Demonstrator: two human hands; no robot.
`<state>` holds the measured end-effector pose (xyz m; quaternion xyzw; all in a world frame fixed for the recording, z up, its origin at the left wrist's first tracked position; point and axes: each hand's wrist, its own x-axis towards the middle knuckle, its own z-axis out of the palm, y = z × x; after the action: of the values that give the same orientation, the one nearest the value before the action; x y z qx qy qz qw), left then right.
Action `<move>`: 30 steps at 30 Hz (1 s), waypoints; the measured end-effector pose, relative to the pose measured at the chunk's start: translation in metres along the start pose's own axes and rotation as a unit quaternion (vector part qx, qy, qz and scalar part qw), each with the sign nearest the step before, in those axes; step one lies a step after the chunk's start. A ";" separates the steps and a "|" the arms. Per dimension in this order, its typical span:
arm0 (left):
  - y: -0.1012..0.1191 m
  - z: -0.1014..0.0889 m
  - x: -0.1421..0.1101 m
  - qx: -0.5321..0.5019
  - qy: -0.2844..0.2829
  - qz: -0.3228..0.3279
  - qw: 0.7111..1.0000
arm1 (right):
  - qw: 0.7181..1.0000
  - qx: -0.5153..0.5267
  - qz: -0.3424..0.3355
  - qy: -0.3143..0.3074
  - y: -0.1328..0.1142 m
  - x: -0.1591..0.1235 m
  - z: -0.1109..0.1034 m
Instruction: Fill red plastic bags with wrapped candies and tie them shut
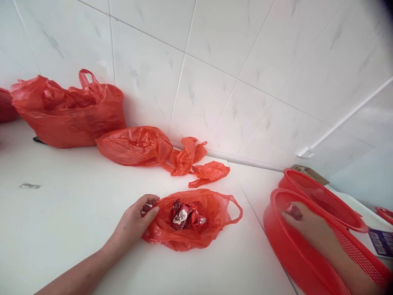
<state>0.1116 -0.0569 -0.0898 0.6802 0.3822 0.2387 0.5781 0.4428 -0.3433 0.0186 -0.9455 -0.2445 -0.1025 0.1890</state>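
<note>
My left hand pinches the left rim of an open red plastic bag, which lies with its mouth up on the white table. Several wrapped candies in dark red and bright red wrappers rest inside it. At the right, my right hand is over the front red plastic basket, inside its rim. Its fingers are closed on a small dark red wrapped candy, blurred by motion. The floor of this basket is mostly hidden by its wall and my forearm.
A large full red bag stands by the tiled wall. Beside it lie a tied red bag and a crumpled red bag. A second red basket sits behind the first. A clear scrap lies at left.
</note>
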 end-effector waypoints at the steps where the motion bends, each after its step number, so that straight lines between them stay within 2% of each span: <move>1: -0.001 0.000 0.000 -0.006 -0.001 0.000 1.000 | 1.000 0.006 0.005 -0.007 -0.009 0.000 -0.004; 4: -0.003 0.000 0.000 -0.008 0.003 0.004 1.000 | 0.998 0.043 -0.029 -0.029 -0.046 -0.018 -0.007; 6: -0.004 0.000 0.000 -0.010 0.001 0.003 1.000 | 0.988 0.062 -0.108 -0.087 -0.075 -0.037 0.001; 9: -0.004 0.000 -0.001 -0.014 0.000 0.003 1.000 | 0.946 0.084 -0.257 -0.177 -0.119 -0.064 0.027; 12: -0.003 0.000 -0.001 -0.013 0.000 0.010 1.000 | 0.914 0.083 -0.346 -0.193 -0.155 -0.076 0.055; 15: -0.002 -0.001 -0.002 -0.016 -0.005 0.006 1.000 | 0.905 0.083 -0.369 -0.193 -0.174 -0.077 0.071; 17: -0.002 -0.001 -0.002 -0.015 -0.004 0.002 1.000 | 0.912 0.100 -0.350 -0.190 -0.174 -0.073 0.075; 19: -0.002 -0.001 -0.002 0.000 0.003 0.011 1.000 | 0.928 0.123 -0.310 -0.167 -0.164 -0.067 0.076; 25: -0.004 -0.002 0.001 0.054 0.012 0.044 0.997 | 0.975 0.156 -0.160 -0.014 -0.104 -0.053 0.095; 27: -0.004 -0.006 0.001 0.066 0.010 0.058 0.996 | 0.982 0.156 -0.106 -0.014 -0.087 -0.054 0.105; 30: 0.000 -0.016 -0.003 0.092 -0.023 0.045 0.994 | 0.980 0.181 -0.063 -0.058 -0.073 -0.059 0.116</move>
<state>0.0973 -0.0495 -0.0858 0.7525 0.3582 0.2119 0.5105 0.3671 -0.2619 -0.0812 -0.8827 -0.3290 -0.0134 0.3353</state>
